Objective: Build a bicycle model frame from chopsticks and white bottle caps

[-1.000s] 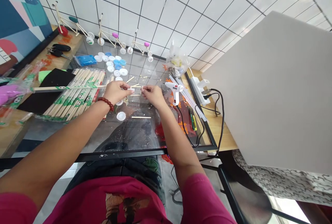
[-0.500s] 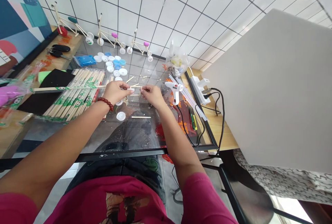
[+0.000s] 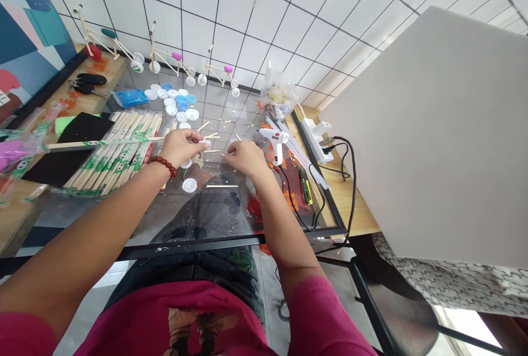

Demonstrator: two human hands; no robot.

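Here, thin wooden sticks [image 3: 210, 144] between hands

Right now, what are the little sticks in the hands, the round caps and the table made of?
The sticks look like pale, bare wood, matte like the chopsticks nearby. The caps look like smooth plastic, white and blue with a slight shine. The table seems to be glass: you can see legs and floor through it.

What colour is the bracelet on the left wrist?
Dark red beads; the bracelet shows clearly in the head view.
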